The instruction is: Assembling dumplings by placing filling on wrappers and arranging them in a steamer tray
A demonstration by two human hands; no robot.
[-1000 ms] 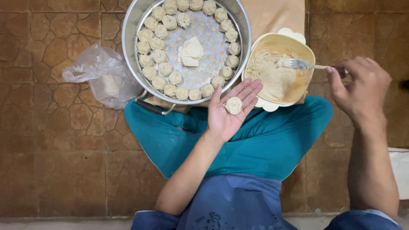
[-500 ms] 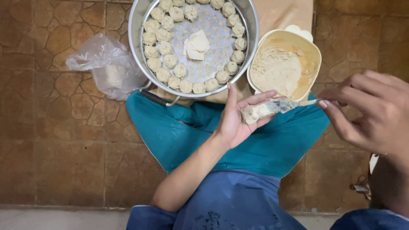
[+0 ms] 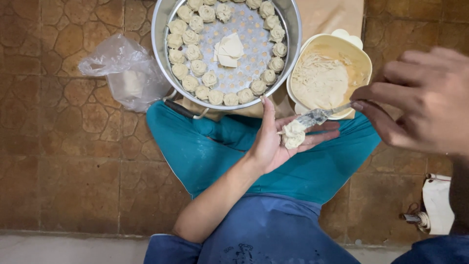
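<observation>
I look down at my left hand (image 3: pixel 273 142), palm up and fingers loosely spread, cradling a dumpling wrapper (image 3: pixel 293 136) over my lap. My right hand (image 3: pixel 420 100) pinches a fork (image 3: pixel 320 116), its tip pressing filling onto the wrapper. The cream filling bowl (image 3: pixel 360 51) sits just beyond, beside the steamer tray (image 3: pixel 293 19) ringed with finished dumplings (image 3: pixel 198 66). To do this well, I judge: centre the filling, keep the edges clean.

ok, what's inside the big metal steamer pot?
The steamer pot holds shaped dumplings ringed along its wall on a perforated tray, and a small stack of flat wrappers in the middle. Its top edge is cut off by the frame, so the far side is unseen.
</observation>
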